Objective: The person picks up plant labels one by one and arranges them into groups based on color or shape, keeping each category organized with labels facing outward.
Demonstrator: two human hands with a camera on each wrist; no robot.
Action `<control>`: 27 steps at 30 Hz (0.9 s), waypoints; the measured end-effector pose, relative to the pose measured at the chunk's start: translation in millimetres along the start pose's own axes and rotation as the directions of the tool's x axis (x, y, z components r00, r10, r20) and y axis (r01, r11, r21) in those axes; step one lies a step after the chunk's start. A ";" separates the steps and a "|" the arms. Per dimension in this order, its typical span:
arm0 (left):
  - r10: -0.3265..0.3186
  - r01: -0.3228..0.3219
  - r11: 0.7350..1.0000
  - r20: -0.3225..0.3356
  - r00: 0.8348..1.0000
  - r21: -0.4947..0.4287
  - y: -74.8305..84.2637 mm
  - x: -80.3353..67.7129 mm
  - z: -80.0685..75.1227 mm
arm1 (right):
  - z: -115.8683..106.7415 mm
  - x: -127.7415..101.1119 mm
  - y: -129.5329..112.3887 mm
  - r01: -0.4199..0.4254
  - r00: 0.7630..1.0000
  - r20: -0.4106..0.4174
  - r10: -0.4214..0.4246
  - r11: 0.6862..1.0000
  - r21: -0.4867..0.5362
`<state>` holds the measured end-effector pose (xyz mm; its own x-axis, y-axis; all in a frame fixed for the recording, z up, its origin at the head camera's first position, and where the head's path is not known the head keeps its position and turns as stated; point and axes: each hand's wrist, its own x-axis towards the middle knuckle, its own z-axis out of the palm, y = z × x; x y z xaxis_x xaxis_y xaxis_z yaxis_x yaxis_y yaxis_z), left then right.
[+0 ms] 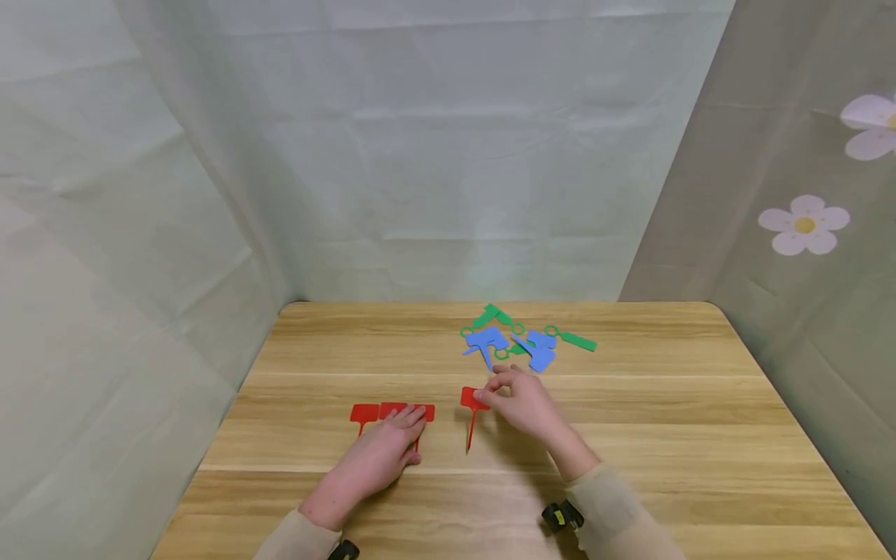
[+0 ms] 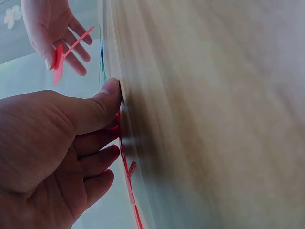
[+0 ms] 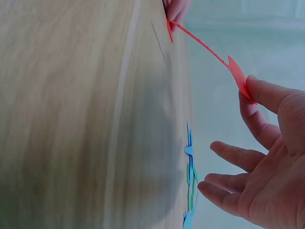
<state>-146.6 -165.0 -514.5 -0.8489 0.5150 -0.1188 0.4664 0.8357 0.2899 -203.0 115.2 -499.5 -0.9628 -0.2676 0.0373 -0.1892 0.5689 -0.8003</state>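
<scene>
My right hand (image 1: pixel 523 404) pinches a red T-shaped plant label (image 1: pixel 470 397) by one side of its flat head, between thumb and index finger. The label's thin stem points down toward me, and the right wrist view shows the label (image 3: pixel 240 82) raised off the table. Further left, several red plant labels (image 1: pixel 364 413) lie with their heads side by side in a row. My left hand (image 1: pixel 383 451) rests with its fingers on the right part of that row, partly hiding the heads and stems.
Beyond my right hand, blue T-shaped plant labels (image 1: pixel 542 359) lie in a loose pile with green ring-ended tags (image 1: pixel 578 341), some overlapping. The wooden table (image 1: pixel 665 467) is bounded by a pale cloth (image 1: pixel 455 194) behind and at the sides.
</scene>
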 end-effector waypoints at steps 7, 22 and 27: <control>-0.003 0.003 1.000 -0.001 1.000 -0.019 -0.1 -0.5 -0.5 | 11.3 1.5 -5.2 -0.011 1.000 0.016 0.011 1.000 -0.018; -0.008 0.008 1.000 0.001 1.000 -0.027 -0.7 1.8 -1.2 | 24.6 9.2 -9.6 0.001 0.999 0.049 0.001 0.999 -0.040; -0.010 0.010 1.000 0.008 1.000 -0.012 0.2 1.8 -2.2 | 31.1 11.5 -10.6 -0.016 0.999 0.047 0.019 0.998 -0.064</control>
<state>-148.5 -164.3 -512.5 -0.8514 0.5083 -0.1293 0.4550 0.8385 0.3000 -206.1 81.9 -509.2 -0.9561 -0.2928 -0.0060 -0.1856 0.6216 -0.7610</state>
